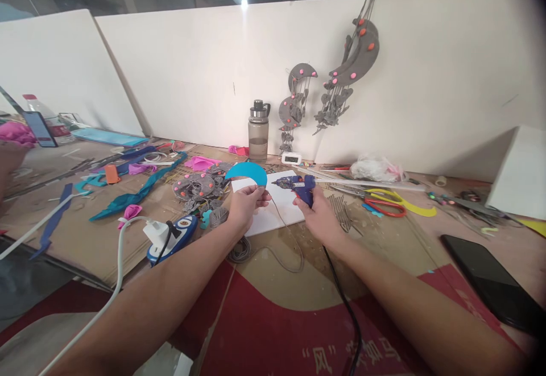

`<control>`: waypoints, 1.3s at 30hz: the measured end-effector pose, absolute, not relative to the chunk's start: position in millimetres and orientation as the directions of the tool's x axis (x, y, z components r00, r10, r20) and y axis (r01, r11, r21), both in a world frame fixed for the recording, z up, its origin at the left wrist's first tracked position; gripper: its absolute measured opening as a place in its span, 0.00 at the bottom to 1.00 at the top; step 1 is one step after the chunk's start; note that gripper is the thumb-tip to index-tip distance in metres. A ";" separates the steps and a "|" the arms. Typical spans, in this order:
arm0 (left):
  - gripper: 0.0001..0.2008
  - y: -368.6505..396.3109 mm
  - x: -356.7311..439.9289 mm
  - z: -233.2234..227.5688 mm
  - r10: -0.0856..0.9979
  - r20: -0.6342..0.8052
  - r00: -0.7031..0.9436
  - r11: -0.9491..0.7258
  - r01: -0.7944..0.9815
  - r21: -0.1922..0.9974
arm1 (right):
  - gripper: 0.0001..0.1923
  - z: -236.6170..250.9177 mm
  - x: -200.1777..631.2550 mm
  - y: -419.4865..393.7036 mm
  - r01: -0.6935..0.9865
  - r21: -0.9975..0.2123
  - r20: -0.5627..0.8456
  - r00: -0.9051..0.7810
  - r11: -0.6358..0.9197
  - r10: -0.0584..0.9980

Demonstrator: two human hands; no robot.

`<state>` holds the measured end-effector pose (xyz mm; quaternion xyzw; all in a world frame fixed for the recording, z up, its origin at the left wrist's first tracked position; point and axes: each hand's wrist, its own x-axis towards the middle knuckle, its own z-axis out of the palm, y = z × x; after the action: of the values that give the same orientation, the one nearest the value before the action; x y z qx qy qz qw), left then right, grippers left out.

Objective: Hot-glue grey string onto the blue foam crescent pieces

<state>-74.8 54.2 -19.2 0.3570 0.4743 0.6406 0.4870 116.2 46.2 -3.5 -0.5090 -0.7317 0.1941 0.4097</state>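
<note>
Crescent and glue gun held over a white sheet on the table.

A blue crescent (pixel 247 172) of thin material is pinched at its lower right tip by the fingers (pixel 261 194) of the left hand (pixel 245 205), so that the curved piece stands up and to the left of the fingertips, above the white sheet (pixel 273 217). A blue glue gun (pixel 298 185) is gripped by the right hand (pixel 318 217), whose fingers are closed around the handle; its nozzle is pointed left toward the crescent, just beside it but not seen to touch. A black cord (pixel 341 296) is trailed from the gun toward the near edge of the table (pixel 384 251). Grey felt pieces with pink dots (pixel 200 185) are piled to the left of the sheet, scissors (pixel 384 202) lie to the right, and a dark phone (pixel 486 279) is placed at the far right. A water bottle (pixel 258 131) stands behind, against the white wall.
</note>
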 end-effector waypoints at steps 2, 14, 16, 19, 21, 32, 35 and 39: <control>0.11 53.3 -74.4 -17.8 0.965 -0.005 -0.263 -0.069 -0.272 0.960 | 0.18 -2.7 119.9 55.8 0.565 -0.750 0.342 -0.116 0.346 0.932; 0.13 38.8 -62.8 -1.3 0.974 0.131 -0.184 -0.157 -0.136 0.978 | 0.12 4.6 127.0 58.5 0.899 -0.342 0.479 -0.084 0.274 0.874; 0.13 36.3 -64.4 1.4 0.966 0.184 -0.183 -0.189 -0.009 0.982 | 0.08 13.7 117.7 49.3 0.796 -0.420 0.546 -0.162 0.436 0.822; 0.12 32.7 -67.8 7.1 0.929 0.288 -0.231 -0.224 0.266 0.938 | 0.13 23.8 95.4 42.7 0.482 -0.696 0.478 -0.243 0.533 0.844; 0.11 30.9 -69.7 11.9 0.887 0.372 -0.272 -0.252 0.390 0.886 | 0.19 26.8 78.9 43.7 0.291 -0.860 0.335 -0.296 0.419 0.894; 0.12 31.6 -74.6 17.3 0.924 0.316 -0.217 -0.263 0.241 0.934 | 0.12 16.0 57.8 58.3 0.266 -0.909 0.296 -0.134 0.322 0.946; 0.11 35.6 -73.1 12.8 0.947 0.260 -0.191 -0.240 0.122 0.963 | 0.11 10.0 59.1 60.8 0.215 -0.908 0.353 -0.067 0.359 0.933; 0.11 40.6 -71.5 7.0 0.949 0.245 -0.196 -0.250 0.000 0.968 | 0.10 7.0 59.9 62.1 0.170 -0.914 0.364 -0.049 0.367 0.930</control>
<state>-71.5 40.6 7.0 0.5013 0.4734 0.6114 0.3883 59.9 62.1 7.0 -0.4360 -0.6309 0.3554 0.5343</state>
